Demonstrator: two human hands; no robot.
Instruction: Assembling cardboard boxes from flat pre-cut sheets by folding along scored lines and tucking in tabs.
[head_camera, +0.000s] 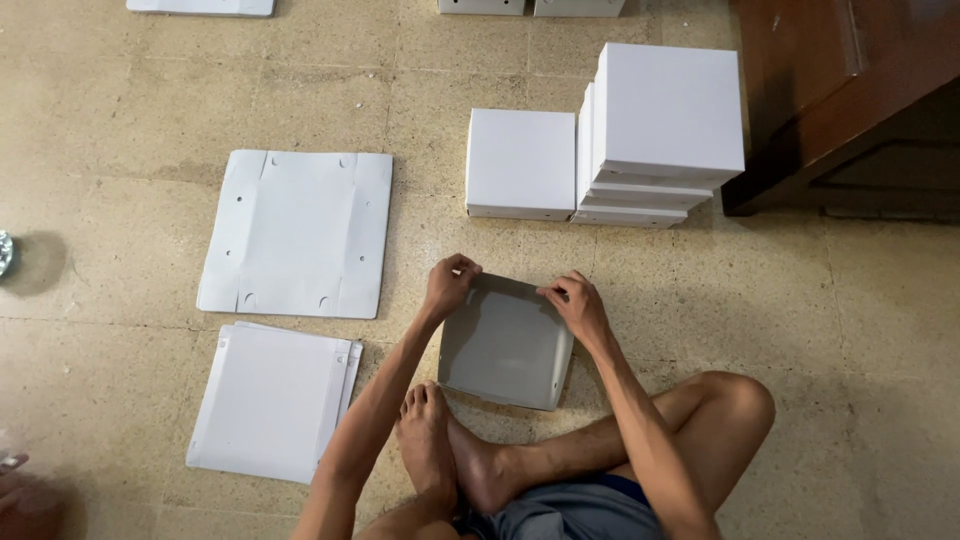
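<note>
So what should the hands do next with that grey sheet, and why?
Probably fold up the far edge. Both hands, left hand and right hand, pinch the far corners of the flat grey sheet, while finished white boxes stand stacked beyond it.

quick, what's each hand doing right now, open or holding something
Left hand: closed, pinching the far left corner of the grey cardboard sheet.
Right hand: closed, pinching the far right corner of the same sheet.
</note>
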